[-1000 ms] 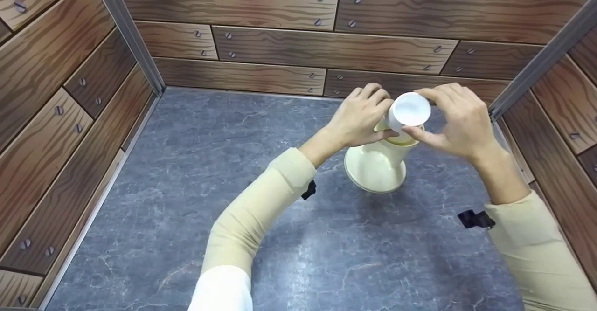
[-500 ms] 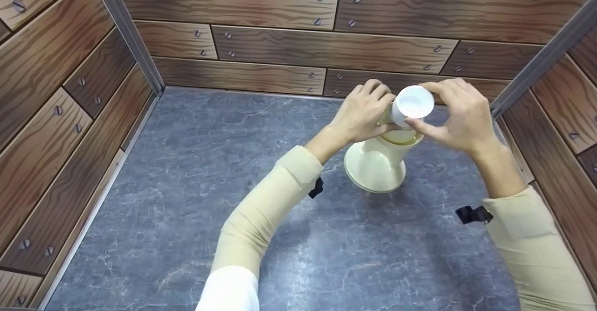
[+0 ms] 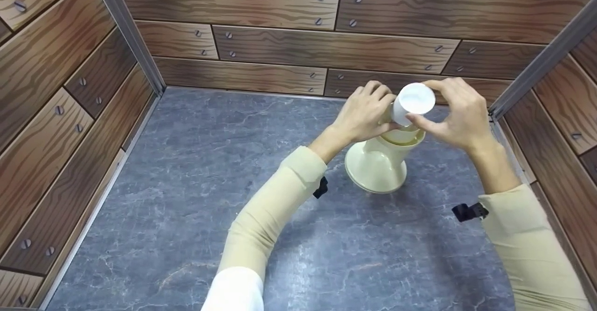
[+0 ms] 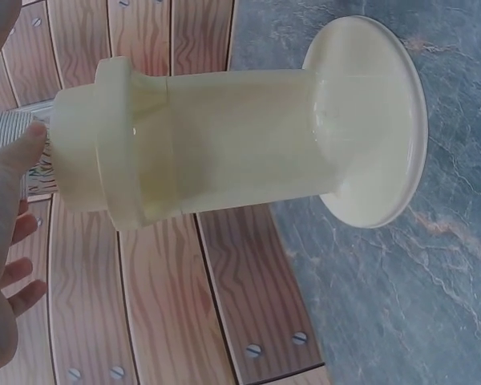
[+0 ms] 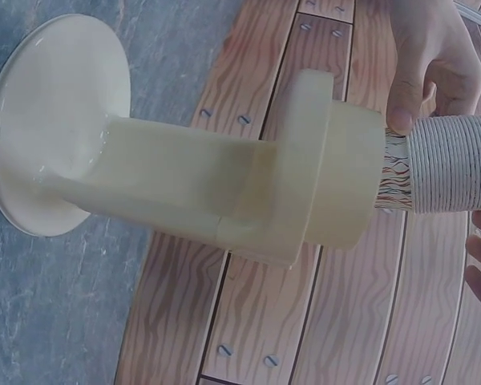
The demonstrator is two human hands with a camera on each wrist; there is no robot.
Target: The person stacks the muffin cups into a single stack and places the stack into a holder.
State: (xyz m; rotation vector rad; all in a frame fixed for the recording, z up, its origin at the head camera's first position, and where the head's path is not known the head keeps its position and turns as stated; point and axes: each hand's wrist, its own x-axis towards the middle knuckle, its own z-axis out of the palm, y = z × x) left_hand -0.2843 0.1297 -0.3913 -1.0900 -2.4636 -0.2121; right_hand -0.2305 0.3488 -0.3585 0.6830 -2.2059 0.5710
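Observation:
A stack of white paper cups (image 3: 416,99) rises from the top ring of a cream cup dispenser (image 3: 376,166), mouth upward in the head view. The dispenser stands on a round flared base. My left hand (image 3: 366,115) holds the stack from the left, its thumb (image 5: 402,119) low on it near the ring. My right hand (image 3: 459,110) grips the upper part of the stack from the right between thumb and fingers. In the right wrist view, ribbed rims (image 5: 457,164) and a patterned cup wall (image 5: 395,172) show. The cups' lower ends are hidden inside the ring.
A dark blue-grey marbled tabletop (image 3: 196,199) lies under everything. Wood-print walls (image 3: 261,45) with grey metal corner strips enclose it at the back and both sides. The dispenser stands right of centre, not far from the back wall.
Over the past second both hands and the cup stack have shifted slightly up and to the right in the head view. The dispenser's base has stayed in place.

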